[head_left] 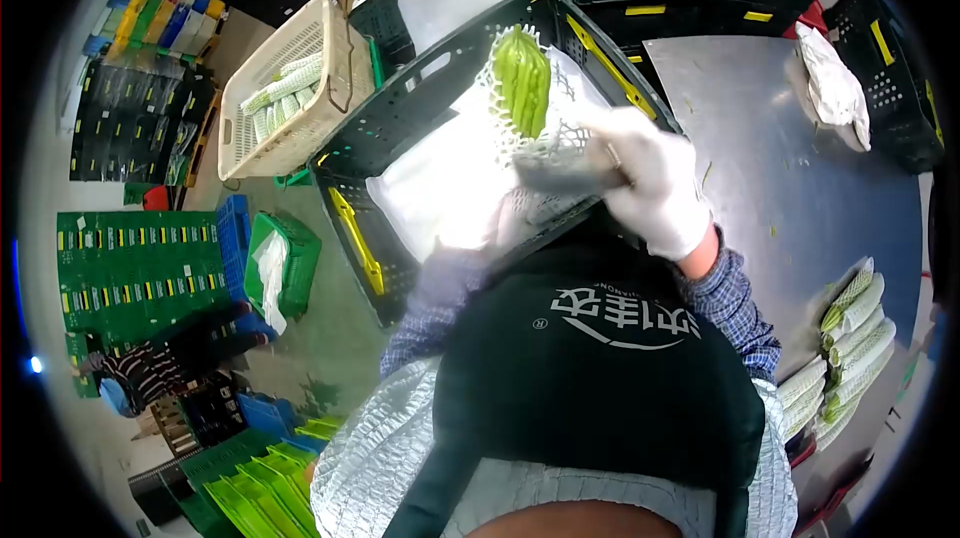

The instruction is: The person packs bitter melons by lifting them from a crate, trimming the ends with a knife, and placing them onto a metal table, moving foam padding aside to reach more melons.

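Observation:
A green ridged vegetable (522, 83), partly inside a white foam net sleeve (560, 123), is held up over a black crate (375, 138) lined with white sheet (430, 173). My right hand (655, 183), in a white glove, has its fingers closed around the lower part of the net and a dark object that is blurred. My left hand (475, 223), gloved too, is near the lower end of the net; glare and motion smear its fingers.
Left of the crate stands a cream basket (235, 138) with netted vegetables (290, 98). Several netted vegetables (855, 338) lie on the metal table (760, 198) at right, with a white cloth (832, 88) farther back. A person (150, 368) is at lower left.

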Demonstrator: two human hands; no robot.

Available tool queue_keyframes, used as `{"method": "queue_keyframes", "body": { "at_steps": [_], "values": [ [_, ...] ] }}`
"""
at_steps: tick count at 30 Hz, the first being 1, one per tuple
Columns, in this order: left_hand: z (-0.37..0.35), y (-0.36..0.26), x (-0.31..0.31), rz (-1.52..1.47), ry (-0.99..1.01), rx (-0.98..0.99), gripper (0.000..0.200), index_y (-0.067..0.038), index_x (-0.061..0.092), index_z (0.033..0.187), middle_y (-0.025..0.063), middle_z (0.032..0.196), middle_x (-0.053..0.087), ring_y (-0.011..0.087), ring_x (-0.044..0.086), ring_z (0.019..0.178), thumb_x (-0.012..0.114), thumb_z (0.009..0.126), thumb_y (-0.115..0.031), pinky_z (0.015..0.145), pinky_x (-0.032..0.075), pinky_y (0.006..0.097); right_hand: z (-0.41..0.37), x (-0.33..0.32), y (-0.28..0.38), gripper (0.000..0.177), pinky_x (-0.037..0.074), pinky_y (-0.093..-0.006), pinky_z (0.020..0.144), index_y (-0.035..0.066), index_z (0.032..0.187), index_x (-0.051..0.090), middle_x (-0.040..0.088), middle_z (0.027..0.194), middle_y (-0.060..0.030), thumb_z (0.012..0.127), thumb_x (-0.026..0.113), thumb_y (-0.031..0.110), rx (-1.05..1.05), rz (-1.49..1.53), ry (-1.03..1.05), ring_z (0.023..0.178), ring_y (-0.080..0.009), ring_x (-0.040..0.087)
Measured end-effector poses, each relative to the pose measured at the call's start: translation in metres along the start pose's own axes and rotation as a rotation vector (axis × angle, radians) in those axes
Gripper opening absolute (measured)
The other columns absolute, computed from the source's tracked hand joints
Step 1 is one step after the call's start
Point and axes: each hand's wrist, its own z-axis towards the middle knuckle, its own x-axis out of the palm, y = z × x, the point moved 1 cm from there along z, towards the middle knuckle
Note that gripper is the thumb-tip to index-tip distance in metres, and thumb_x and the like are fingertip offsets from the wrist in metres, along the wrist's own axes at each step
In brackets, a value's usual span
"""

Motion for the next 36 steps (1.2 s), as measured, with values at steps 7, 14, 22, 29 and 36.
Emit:
{"method": "queue_keyframes", "body": {
  "at_steps": [7, 14, 22, 29, 36],
  "values": [
    [-0.003, 0.03, -0.024, 1.173, 0.184, 0.565, 0.051, -0.001, 0.054, 0.134, 0.0104, 0.11, 0.066, 0.0179, 0.065, 0.09, 0.073, 0.086, -0.002, 0.077, 0.056, 0.0318, 0.017, -0.012, -0.028, 0.048, 0.054, -0.0288, 0.06, 0.01, 0.124, 0.065, 0.066, 0.088, -0.0062, 0.077, 0.072, 0.007, -0.049, -0.268, -0.27, 0.068, -0.0206, 0.067],
    [-0.01, 0.015, -0.005, 0.027, 0.232, -0.008, 0.044, 0.0, 0.053, 0.131, 0.0129, 0.103, 0.065, 0.0229, 0.061, 0.077, 0.062, 0.094, -0.023, 0.061, 0.051, 0.0327, 0.02, -0.008, -0.052, 0.032, 0.054, -0.0231, 0.074, 0.003, 0.124, 0.065, 0.074, 0.101, -0.008, 0.093, 0.062, 0.007, 0.306, 0.55, -0.165, 0.078, -0.0113, 0.068],
    [-0.006, 0.014, 0.008, -0.211, 0.212, -0.251, 0.048, 0.0, 0.053, 0.112, 0.0143, 0.07, 0.053, 0.0249, 0.049, 0.049, 0.044, 0.101, -0.046, 0.042, 0.04, 0.0324, 0.021, -0.003, -0.044, 0.03, 0.049, -0.0211, 0.069, 0.003, 0.121, 0.07, 0.073, 0.094, -0.0057, 0.097, 0.064, 0.018, 0.409, 0.564, -0.041, 0.075, -0.0069, 0.061],
    [-0.004, 0.01, 0.011, -0.685, 0.417, -0.323, 0.051, 0.002, 0.049, 0.11, 0.0152, 0.063, 0.053, 0.0222, 0.048, 0.042, 0.05, 0.098, -0.048, 0.038, 0.039, 0.0317, 0.022, 0.002, -0.034, 0.029, 0.046, -0.0213, 0.064, 0.002, 0.118, 0.07, 0.065, 0.079, -0.0006, 0.097, 0.063, 0.021, 0.441, 0.677, 0.0, 0.068, -0.0057, 0.057],
    [0.001, 0.01, 0.012, -0.766, 0.568, -0.284, 0.057, 0.001, 0.045, 0.114, 0.0156, 0.068, 0.055, 0.0239, 0.052, 0.045, 0.062, 0.09, -0.048, 0.04, 0.041, 0.0319, 0.019, 0.009, -0.028, 0.021, 0.044, -0.0218, 0.061, 0.0, 0.103, 0.067, 0.061, 0.071, -0.0003, 0.096, 0.061, 0.02, 0.438, 0.696, 0.024, 0.065, -0.0048, 0.055]
  ]
}}
